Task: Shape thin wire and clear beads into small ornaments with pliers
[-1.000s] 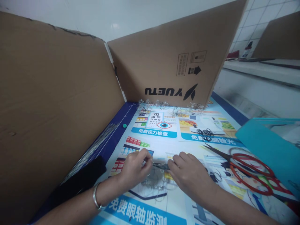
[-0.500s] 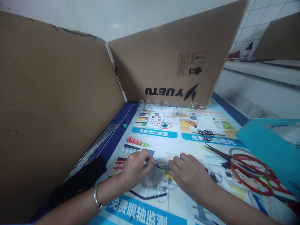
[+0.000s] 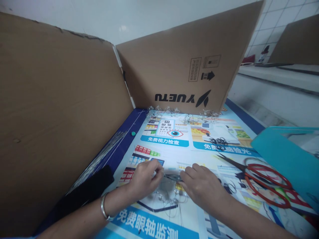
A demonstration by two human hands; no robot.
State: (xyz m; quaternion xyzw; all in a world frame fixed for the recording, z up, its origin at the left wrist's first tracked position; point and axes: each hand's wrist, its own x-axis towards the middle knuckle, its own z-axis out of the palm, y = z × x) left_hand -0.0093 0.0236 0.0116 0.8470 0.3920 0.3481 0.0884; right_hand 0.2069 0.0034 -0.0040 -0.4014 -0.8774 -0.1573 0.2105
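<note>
My left hand point(image 3: 147, 177), a silver bangle at its wrist, is closed in a pinch on the end of a thin wire piece point(image 3: 169, 197). The piece hangs between my hands in fine loops with small clear bits, like beads. My right hand point(image 3: 203, 182) is closed around a slim pointed metal tool point(image 3: 173, 177), perhaps tweezers or fine pliers. Its tip points left and reaches my left fingertips. The fingers hide the tool's rear, and whether its tip grips the wire is too small to tell.
Red-handled scissors point(image 3: 266, 182) lie at the right beside a turquoise box point(image 3: 284, 156). Black wire coils point(image 3: 218, 142) sit further back. Clear tangled pieces point(image 3: 164, 111) line the base of the cardboard wall point(image 3: 179, 66). Straight wires point(image 3: 104, 149) and a black object point(image 3: 84, 191) lie left.
The loops of the wire piece hang slightly differently, and the metal tool has turned a little, showing more of its width. Both hands stay nearly in place.
</note>
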